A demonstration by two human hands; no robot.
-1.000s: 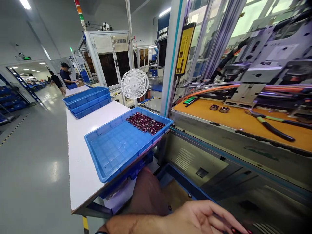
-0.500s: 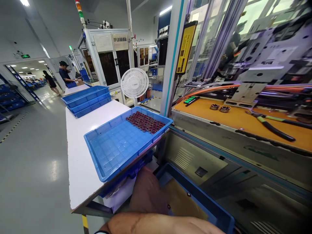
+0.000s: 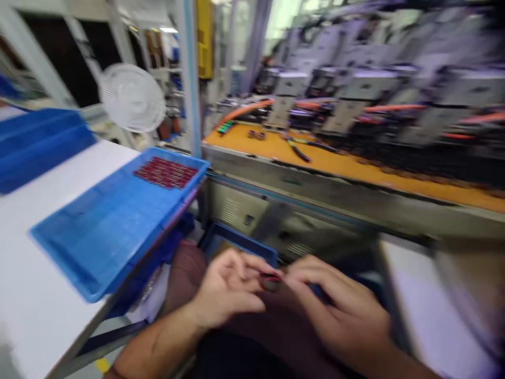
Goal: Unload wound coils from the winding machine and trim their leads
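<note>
1. A small dark round part (image 3: 270, 281) with a red band on its top edge sits between the fingertips of both hands, low in the middle of the view and above the person's lap. Motion blur hides its finer detail.
2. The left hand (image 3: 226, 289) comes in from the lower left. Its thumb and fingers are curled narrowly toward the part and touch it from the left.
3. The right hand (image 3: 339, 308) comes in from the lower right. Its fingers are stretched toward the part and pinch it from the right, so the part is held between the two hands.
4. Just behind the part, a blue bin (image 3: 236, 243) sits low in front of the machine's metal panel.
5. To the left of the part, a blue tray (image 3: 90, 226) lies on the white table (image 3: 35, 284) and sticks out over the table's edge.
6. A patch of dark red parts (image 3: 165, 172) fills the tray's far corner, well apart from the held part.
7. Farther left, stacked blue trays (image 3: 37, 145) stand on the same table.
8. Behind the tray stands a white fan (image 3: 132, 97).
9. Beyond and to the right of the part runs an orange machine deck (image 3: 355, 168), with pliers (image 3: 298, 150) lying on it.
</note>
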